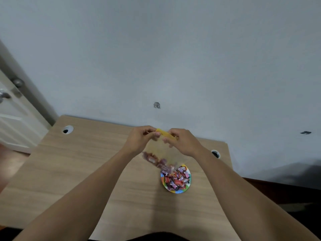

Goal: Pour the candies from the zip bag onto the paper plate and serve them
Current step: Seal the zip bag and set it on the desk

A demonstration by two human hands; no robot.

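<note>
Head view: above the light wooden table (73, 171), the left hand (139, 140) pinches the left end of the yellow zip strip of a clear plastic zip bag (160, 150), fingers curled tight. The right hand (182, 142) pinches the strip's right end likewise. The bag hangs blurred over the table, some wrapped candies inside. Below it, toward the table's near right, a colourful round paper plate (188, 186) holds a heap of wrapped candies (175, 179).
</note>
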